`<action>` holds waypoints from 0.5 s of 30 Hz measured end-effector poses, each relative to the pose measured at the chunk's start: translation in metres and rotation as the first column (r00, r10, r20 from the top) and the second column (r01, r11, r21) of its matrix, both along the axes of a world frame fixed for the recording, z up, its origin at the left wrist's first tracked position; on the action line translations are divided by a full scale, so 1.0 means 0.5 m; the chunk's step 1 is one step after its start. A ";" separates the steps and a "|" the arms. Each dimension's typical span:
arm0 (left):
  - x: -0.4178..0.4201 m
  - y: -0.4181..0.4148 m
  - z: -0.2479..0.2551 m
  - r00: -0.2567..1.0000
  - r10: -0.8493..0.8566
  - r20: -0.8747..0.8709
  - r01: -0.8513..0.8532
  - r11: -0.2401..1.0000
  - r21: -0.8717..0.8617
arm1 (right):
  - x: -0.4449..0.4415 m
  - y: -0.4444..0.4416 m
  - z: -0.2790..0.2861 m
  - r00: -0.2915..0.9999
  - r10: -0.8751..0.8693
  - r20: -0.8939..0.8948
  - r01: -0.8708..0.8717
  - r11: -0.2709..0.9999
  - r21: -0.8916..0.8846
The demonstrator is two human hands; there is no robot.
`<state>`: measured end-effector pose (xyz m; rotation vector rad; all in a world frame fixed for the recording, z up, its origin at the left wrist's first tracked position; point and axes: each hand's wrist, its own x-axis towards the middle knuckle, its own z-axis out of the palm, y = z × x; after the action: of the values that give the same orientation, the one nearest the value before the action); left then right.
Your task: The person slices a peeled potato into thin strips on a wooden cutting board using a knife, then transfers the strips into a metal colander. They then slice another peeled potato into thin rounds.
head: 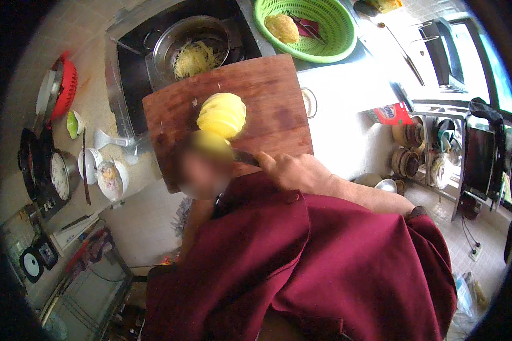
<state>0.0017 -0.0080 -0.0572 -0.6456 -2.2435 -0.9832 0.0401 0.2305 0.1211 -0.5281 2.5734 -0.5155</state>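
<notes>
A reddish wooden cutting board (273, 102) lies before me. On it rests a stack of overlapping slices of a peeled, pale yellow vegetable, perhaps potato (222, 115). My right hand (288, 170) is closed on the handle of a knife (245, 157), whose dark blade points left at the board's near edge. My left hand (202, 172) is largely blurred; it is at a yellow piece (213, 145) just below the slices, and its grip cannot be made out. Behind the board, a steel pot (160, 55) holds thin yellow shreds (194, 59).
The pot stands on a black stove (132, 64). A green plastic basket (350, 38) with an unpeeled tuber (282, 29) is beyond the board. Bowls (121, 172), a white spoon (111, 138) and a red basket (70, 85) are at left. A glass-like dish (309, 102) touches the board's right side.
</notes>
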 end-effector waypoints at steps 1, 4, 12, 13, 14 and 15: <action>-0.001 0.000 0.002 1.000 0.003 -0.003 -0.003 1.000 0.002 | 0.000 0.000 -0.003 1.000 0.010 -0.028 -0.010 1.000 0.002; -0.005 0.001 0.015 1.000 0.006 -0.011 -0.005 1.000 0.015 | -0.003 -0.003 -0.010 0.996 0.044 -0.082 -0.044 0.999 0.006; -0.002 0.012 0.054 0.997 0.045 0.056 -0.050 0.995 0.092 | -0.028 -0.023 -0.019 0.999 0.049 -0.024 -0.050 0.998 -0.032; -0.002 0.012 0.055 0.997 0.049 0.055 -0.054 0.995 0.081 | -0.032 -0.024 -0.019 0.998 0.058 -0.012 -0.058 0.998 -0.034; -0.001 0.011 0.055 0.997 0.053 0.055 -0.056 0.996 0.070 | -0.036 -0.026 -0.019 0.998 0.066 0.009 -0.066 0.998 -0.022; -0.001 0.011 0.055 0.997 0.055 0.055 -0.059 0.997 0.058 | -0.039 -0.027 -0.019 0.997 0.066 0.032 -0.066 0.998 0.002</action>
<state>0.0012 -0.0027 -0.0299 -0.5321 -2.2566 -1.0465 0.0205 0.2170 0.1114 -0.5976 2.5169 -0.4933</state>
